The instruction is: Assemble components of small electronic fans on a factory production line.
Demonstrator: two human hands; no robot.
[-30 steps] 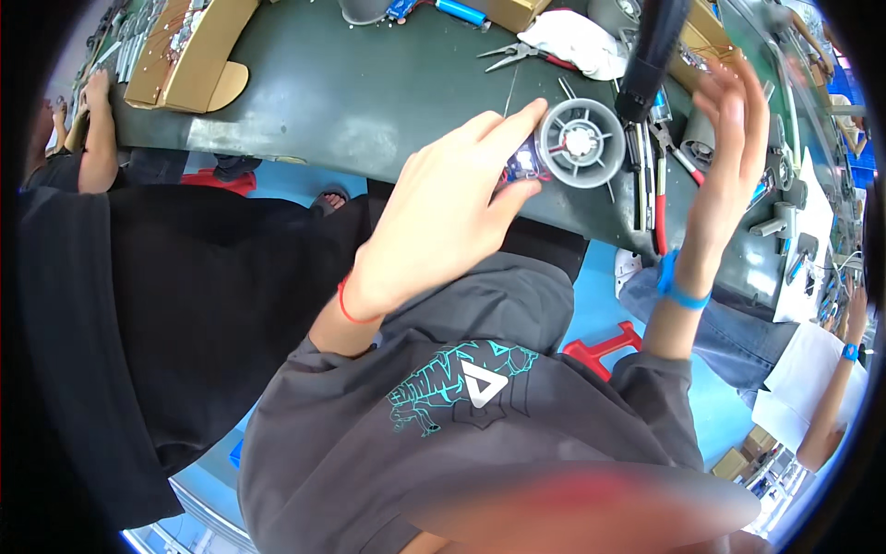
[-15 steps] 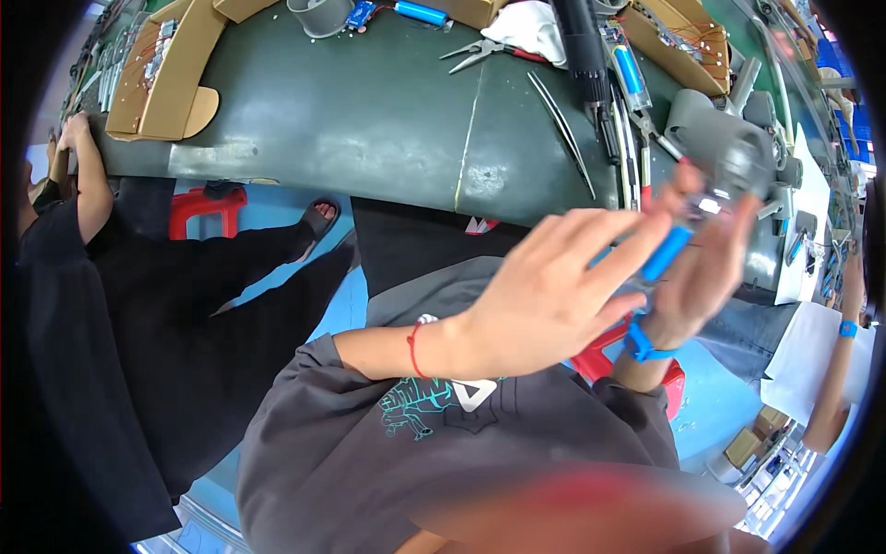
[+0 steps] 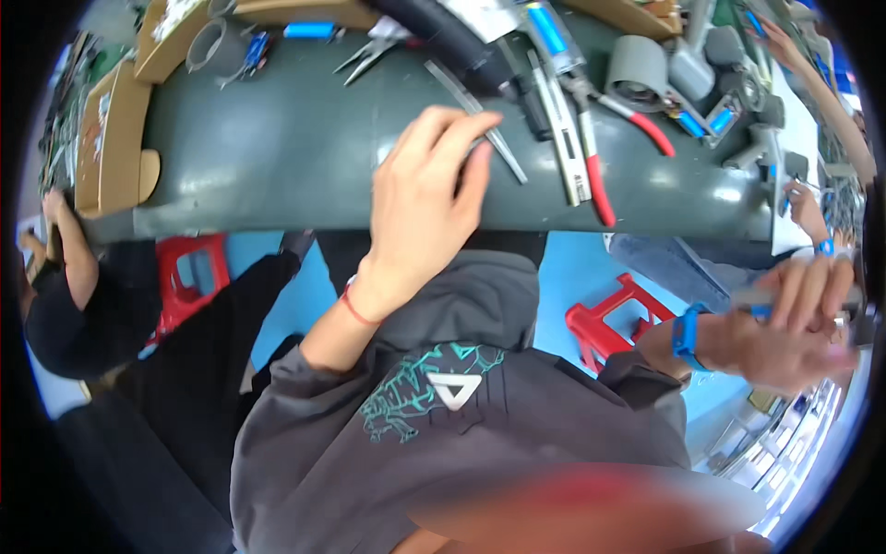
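Note:
My left hand (image 3: 429, 194), with a red cord at the wrist, hangs over the near part of the dark green bench. Its thumb and index finger are apart and nothing shows between them. Beside and partly behind it lie the tweezers (image 3: 503, 152). Far out to the right, my right hand (image 3: 784, 346), wearing a blue wristband (image 3: 688, 337), is blurred, with its fingers curled round a grey part (image 3: 749, 298) showing a bit of blue. Most of that part is hidden by the fingers.
Red-handled pliers (image 3: 598, 185), a metal strip tool (image 3: 565, 152) and a dark power screwdriver (image 3: 461, 51) are close by. Grey housings (image 3: 637, 69) stand at right. Cardboard boxes (image 3: 103, 138) line the left. Co-workers' arms (image 3: 74, 245) show at both sides; a red stool (image 3: 618, 319) stands below.
My hands have parted. The right one has swung far right with the part; the left has moved left, over the bench. The whole view has shifted too.

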